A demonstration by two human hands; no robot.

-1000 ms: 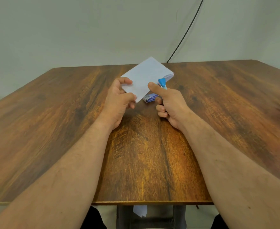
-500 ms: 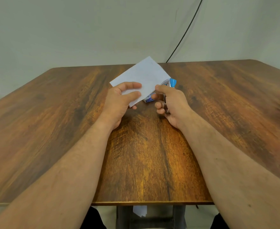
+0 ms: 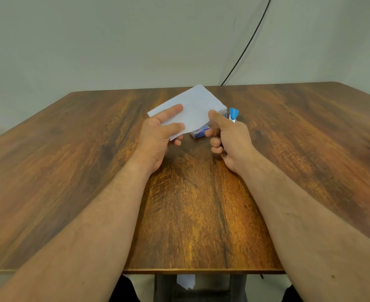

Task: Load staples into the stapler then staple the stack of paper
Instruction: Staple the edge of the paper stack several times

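Observation:
A white stack of paper (image 3: 194,105) is held above the wooden table (image 3: 192,214), tilted toward me. My left hand (image 3: 160,136) grips its near left edge, thumb and forefinger on top. My right hand (image 3: 227,138) holds a small stapler (image 3: 232,114), of which only the blue tip and a bit of metal show past my fingers. The stapler's tip sits just beside the stack's right corner; my right thumb rests on the paper's right edge. Whether the stapler's jaws are around the paper is hidden.
A small blue staple box (image 3: 199,132) lies on the table under the paper, between my hands. A black cable (image 3: 247,44) runs down the wall behind the table. Some white paper (image 3: 186,282) lies on the floor below the near table edge.
The paper stack has turned and shifted left in my left hand. My right hand with the stapler moved from over the paper's near edge to its right corner.

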